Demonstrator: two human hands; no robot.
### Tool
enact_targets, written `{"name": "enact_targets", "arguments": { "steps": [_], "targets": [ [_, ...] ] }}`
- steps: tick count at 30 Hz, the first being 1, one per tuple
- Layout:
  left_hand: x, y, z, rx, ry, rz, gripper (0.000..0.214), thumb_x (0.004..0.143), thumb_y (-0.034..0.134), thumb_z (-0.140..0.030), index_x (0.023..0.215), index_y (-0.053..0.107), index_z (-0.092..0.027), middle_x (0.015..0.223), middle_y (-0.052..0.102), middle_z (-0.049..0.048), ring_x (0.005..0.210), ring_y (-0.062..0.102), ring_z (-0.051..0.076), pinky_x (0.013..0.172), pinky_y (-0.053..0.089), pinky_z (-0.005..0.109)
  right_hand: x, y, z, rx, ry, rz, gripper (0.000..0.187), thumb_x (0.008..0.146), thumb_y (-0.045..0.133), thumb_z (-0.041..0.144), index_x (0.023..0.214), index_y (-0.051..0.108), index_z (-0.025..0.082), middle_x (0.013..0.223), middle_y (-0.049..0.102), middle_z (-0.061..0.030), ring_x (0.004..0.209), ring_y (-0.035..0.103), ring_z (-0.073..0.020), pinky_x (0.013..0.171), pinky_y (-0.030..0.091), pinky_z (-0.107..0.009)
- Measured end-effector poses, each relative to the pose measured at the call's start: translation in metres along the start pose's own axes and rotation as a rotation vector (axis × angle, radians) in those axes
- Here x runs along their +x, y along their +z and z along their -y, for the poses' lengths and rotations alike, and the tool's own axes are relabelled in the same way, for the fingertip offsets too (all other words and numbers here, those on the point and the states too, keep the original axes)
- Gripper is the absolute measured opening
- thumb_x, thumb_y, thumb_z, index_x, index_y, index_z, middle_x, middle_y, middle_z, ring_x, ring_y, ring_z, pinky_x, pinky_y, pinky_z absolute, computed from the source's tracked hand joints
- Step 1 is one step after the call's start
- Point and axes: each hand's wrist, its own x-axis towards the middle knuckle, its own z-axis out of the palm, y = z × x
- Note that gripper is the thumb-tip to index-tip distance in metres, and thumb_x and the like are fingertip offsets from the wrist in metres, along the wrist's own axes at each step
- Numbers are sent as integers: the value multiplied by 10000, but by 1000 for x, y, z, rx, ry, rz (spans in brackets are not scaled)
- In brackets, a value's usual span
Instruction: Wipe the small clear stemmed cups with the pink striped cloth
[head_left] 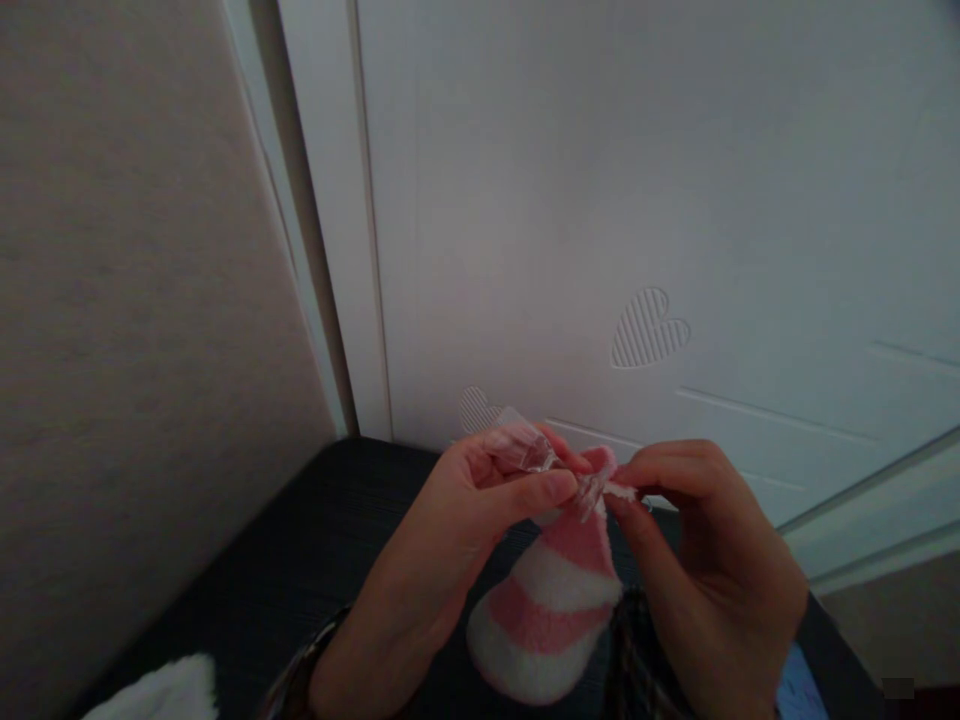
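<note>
A fluffy pink-and-white striped sock (551, 610) hangs from between my hands, its gathered top highest and its rounded white end lowest. My left hand (480, 500) is closed on the sock's gathered top, with the thumb pressed against the fingers. A crumpled piece of clear plastic (521, 445) sticks up from that same grip. At the right of the gathered top, my right hand (697, 540) pinches the end of a thin whitish strand (621, 491). This strand runs to a bunched, shiny crossing at the sock's neck; whether it is knotted there I cannot tell.
Below lies a dark wood-grained surface (300, 540). A white door panel (510, 220) with embossed hearts stands just behind my hands, and a beige wall (135, 300) is on the left. White cloth (161, 690) lies at bottom left; something blue (799, 690) shows by my right wrist.
</note>
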Motion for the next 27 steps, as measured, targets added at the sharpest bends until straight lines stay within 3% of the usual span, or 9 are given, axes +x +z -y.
{"name": "enact_targets", "arguments": {
  "steps": [6,15,23,27],
  "targets": [
    [-3,-1,0,115,49,-56,125,713,875,-165,771,767,-187,761,754,-11,704,696,127,661,545,192,-1,1,-2,43,-55,-56,295,832,637,-37,966,698,219,870,642,-3,824,599,-157,666,472,-288],
    [-2,2,-2,-9,22,0,107,737,862,-161,772,761,-170,712,735,-26,639,651,86,624,516,154,4,-2,2,111,-56,111,256,829,642,-27,935,680,203,863,665,3,810,634,-138,680,511,-263],
    [-1,2,1,50,29,-38,117,703,867,-137,729,767,-192,702,746,-25,633,678,111,609,516,178,1,1,-3,54,-39,-53,270,815,645,-26,923,691,216,853,654,-13,807,621,-167,650,499,-288],
    [-1,4,-1,78,26,-37,127,680,881,-166,716,762,-191,670,725,-26,644,682,134,648,537,214,0,-1,-2,105,-97,-24,308,799,602,-52,933,699,207,838,671,-16,798,626,-170,645,498,-296]
  ]
}}
